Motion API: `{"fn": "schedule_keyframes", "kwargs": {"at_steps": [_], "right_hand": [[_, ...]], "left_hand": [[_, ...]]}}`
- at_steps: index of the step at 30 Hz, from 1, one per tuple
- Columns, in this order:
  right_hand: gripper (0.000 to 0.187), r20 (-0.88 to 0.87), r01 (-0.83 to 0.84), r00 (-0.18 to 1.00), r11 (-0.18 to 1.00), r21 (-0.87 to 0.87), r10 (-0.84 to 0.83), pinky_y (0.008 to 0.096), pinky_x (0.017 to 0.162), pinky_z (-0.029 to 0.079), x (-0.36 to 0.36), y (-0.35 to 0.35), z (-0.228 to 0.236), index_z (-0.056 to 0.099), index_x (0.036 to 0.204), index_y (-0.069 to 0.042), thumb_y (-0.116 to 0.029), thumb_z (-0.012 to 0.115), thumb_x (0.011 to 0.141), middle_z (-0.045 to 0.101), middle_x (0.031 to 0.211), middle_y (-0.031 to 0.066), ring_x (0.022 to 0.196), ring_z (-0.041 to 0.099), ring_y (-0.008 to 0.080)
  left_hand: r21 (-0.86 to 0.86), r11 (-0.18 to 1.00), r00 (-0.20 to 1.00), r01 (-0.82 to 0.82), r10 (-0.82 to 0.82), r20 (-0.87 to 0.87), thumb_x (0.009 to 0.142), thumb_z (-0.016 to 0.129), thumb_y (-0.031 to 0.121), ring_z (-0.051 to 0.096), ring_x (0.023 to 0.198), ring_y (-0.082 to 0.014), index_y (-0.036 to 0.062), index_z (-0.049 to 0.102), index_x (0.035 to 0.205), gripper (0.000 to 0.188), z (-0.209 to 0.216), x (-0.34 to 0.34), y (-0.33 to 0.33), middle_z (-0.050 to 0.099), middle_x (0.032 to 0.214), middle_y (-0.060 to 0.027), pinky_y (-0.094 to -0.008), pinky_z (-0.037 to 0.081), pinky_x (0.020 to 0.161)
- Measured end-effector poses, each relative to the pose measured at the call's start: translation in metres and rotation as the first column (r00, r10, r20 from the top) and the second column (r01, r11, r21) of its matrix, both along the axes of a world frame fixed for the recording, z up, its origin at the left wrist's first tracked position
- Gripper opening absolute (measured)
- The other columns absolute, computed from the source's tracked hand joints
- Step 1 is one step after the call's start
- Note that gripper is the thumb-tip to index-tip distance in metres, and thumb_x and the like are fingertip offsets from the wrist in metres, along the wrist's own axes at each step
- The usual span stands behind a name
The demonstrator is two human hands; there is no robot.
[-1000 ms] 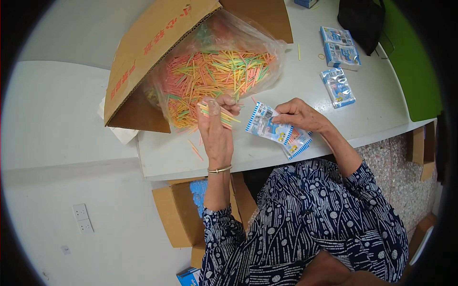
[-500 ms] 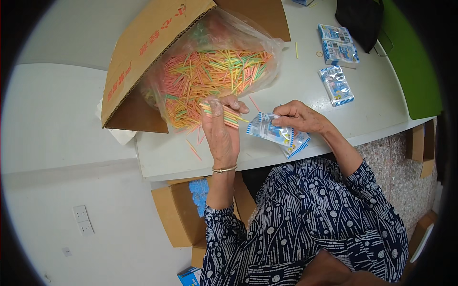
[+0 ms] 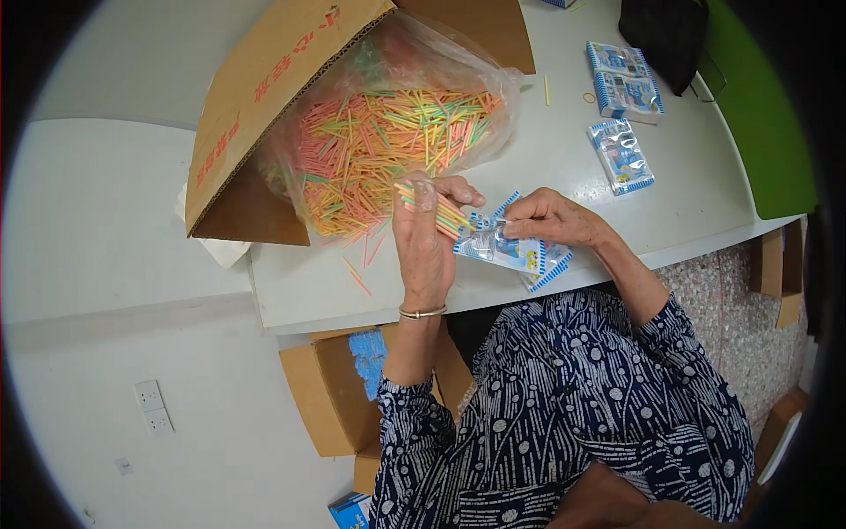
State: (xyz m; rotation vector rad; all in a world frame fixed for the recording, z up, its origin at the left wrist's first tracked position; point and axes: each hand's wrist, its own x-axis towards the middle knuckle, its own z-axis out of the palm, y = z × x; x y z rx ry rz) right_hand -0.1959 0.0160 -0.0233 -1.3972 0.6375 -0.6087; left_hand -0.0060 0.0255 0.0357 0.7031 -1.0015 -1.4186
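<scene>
My left hand [image 3: 425,247] is closed around a bundle of thin pastel sticks [image 3: 438,210] in pink, yellow and green. The far ends of the sticks meet the edge of a blue-and-white packet [image 3: 500,252]; whether they are inside its mouth I cannot tell for sure. My right hand [image 3: 557,220] pinches that packet between thumb and fingers. Beneath it, on the table, more blue-and-white packets [image 3: 553,268] stick out, partly hidden. Beyond my left hand, a heap of loose sticks [image 3: 388,141] spills inside a clear plastic bag [image 3: 504,86] within a tipped cardboard box [image 3: 282,106].
Several filled-looking packets [image 3: 622,157] lie at the right of the white table [image 3: 352,309]. A rubber band [image 3: 589,98] and stray sticks [image 3: 356,275] are scattered there. A black bag [image 3: 665,40] and green panel [image 3: 775,115] stand far right. Below is an open carton [image 3: 322,401].
My left hand has moved right with its bundle, bringing the stick ends against the packet. The packet has tilted slightly in my right hand, which stays nearly in place.
</scene>
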Motion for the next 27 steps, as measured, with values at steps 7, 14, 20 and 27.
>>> {"fn": "schedule_keyframes", "kwargs": {"at_steps": [7, 14, 20, 27], "right_hand": [[0.029, 0.001, 0.001, 1.0, 1.0, -0.016, -0.001, 0.018, 0.043, 0.043, -0.002, 0.001, -0.003, 0.067, 0.082, -0.004, -0.03, 0.058, 0.091, 0.053, 0.064, -0.0028, 0.057, 0.05, 0.0025], [0.028, 0.046, 0.04, 0.998, 0.999, 0.009, -0.04, 0.0176, 0.044, 0.043, -0.001, 0.003, -0.004, 0.067, 0.082, -0.005, -0.029, 0.057, 0.092, 0.054, 0.066, -0.0031, 0.057, 0.049, 0.0019], [0.029, 0.034, 0.067, 0.997, 0.998, -0.019, -0.066, 0.0176, 0.046, 0.044, 0.001, 0.005, -0.004, 0.066, 0.082, -0.002, -0.028, 0.056, 0.092, 0.051, 0.065, -0.0026, 0.058, 0.05, 0.0031], [0.028, 0.023, 0.057, 0.998, 0.998, -0.03, -0.057, 0.0182, 0.047, 0.047, 0.003, 0.008, -0.003, 0.066, 0.084, -0.001, -0.026, 0.056, 0.092, 0.053, 0.069, -0.0008, 0.061, 0.051, 0.0035]], "left_hand": [[-0.029, 1.0, 0.994, 0.003, 0.0, 0.106, 0.1, 0.038, 0.02, 0.062, 0.08, -0.0229, 0.0052, 0.036, 0.1, 0.015, -0.007, -0.009, 0.007, 0.057, 0.086, -0.0142, -0.0352, 0.049, 0.077], [-0.235, 0.967, 0.973, -0.099, 0.144, 0.182, 0.1, 0.035, 0.019, 0.059, 0.1, -0.0264, 0.0044, 0.033, 0.102, 0.015, -0.022, -0.013, 0.018, 0.06, 0.103, -0.022, -0.0367, 0.044, 0.089], [-0.301, 0.95, 0.875, 0.085, 0.073, 0.479, 0.1, 0.037, 0.02, 0.056, 0.108, -0.0283, 0.0054, 0.034, 0.102, 0.015, -0.021, -0.001, 0.016, 0.059, 0.109, -0.026, -0.0364, 0.04, 0.095], [-0.322, 0.943, 0.95, -0.086, 0.175, 0.258, 0.1, 0.037, 0.02, 0.055, 0.11, -0.0292, 0.0053, 0.032, 0.102, 0.016, -0.019, 0.002, 0.02, 0.057, 0.111, -0.0277, -0.0381, 0.042, 0.094]]}}
